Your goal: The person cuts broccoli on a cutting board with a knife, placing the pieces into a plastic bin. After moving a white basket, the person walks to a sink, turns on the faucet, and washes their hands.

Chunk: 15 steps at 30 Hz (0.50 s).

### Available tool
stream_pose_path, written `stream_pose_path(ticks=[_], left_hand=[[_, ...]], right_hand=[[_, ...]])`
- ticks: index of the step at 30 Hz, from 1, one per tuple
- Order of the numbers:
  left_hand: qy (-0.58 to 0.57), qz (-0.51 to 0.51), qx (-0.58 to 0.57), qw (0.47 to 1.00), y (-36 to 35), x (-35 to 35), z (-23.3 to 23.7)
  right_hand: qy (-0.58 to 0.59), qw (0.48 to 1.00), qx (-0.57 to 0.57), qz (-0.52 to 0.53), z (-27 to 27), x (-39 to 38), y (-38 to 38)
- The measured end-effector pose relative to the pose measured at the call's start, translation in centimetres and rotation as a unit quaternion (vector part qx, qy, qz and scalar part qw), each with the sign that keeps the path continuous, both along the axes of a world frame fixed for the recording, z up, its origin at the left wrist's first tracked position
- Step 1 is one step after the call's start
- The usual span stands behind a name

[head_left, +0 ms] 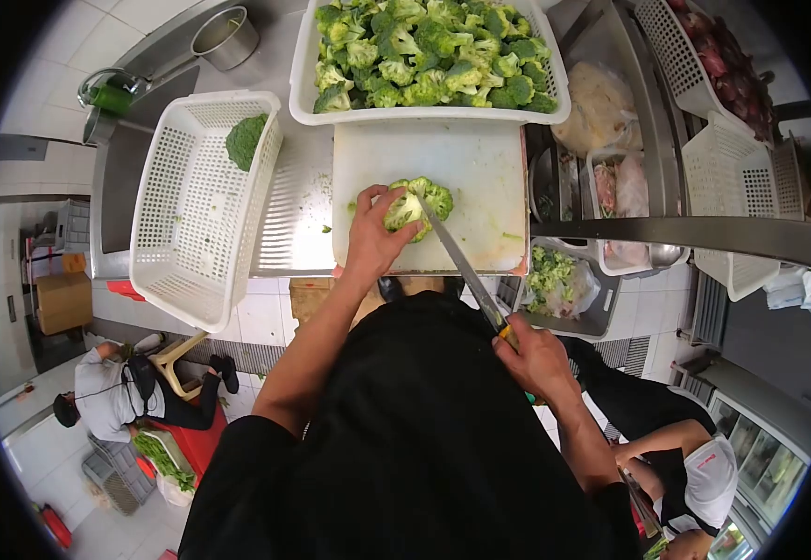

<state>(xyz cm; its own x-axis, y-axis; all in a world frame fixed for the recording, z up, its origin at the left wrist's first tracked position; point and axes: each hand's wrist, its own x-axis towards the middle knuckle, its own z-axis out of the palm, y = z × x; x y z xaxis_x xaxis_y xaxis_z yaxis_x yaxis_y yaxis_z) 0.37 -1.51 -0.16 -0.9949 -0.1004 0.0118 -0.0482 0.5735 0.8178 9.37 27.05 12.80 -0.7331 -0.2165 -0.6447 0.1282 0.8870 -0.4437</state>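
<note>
On the white cutting board (368, 149) lies a head of broccoli (436, 198), its pale stem side turned up. My left hand (374, 229) grips it from the left, fingers curled over its edge. My right hand (534, 357) is closed round the yellow handle of a long kitchen knife (466, 269). The blade slants up to the left, and its tip touches the broccoli near the stem. Small green bits are scattered on the board and the steel counter.
Behind the board stands a white basket (301, 89) heaped with broccoli florets (415, 56). A second basket (148, 215) at left holds one broccoli head (246, 142). Trays of food (617, 201) line the right. Co-workers are at lower left (111, 387) and lower right (676, 448).
</note>
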Motion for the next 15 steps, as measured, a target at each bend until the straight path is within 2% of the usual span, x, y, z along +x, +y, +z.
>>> stream_pose_path(ticks=[6,12,15], left_hand=[[0.004,-0.005,0.005,1.000,-0.2,-0.1,-0.8],[0.006,0.007,0.011,1.000,0.1,-0.4,-0.8],[-0.010,-0.013,0.010,1.000,0.1,-0.3,0.2]], right_hand=[[0.065,0.997,-0.020,0.044,-2.1,-3.1,-3.6],[0.093,0.994,-0.036,0.040,-8.3,-7.6,-8.1],[0.095,0.994,-0.033,0.029,-9.7,-7.9,-9.0]])
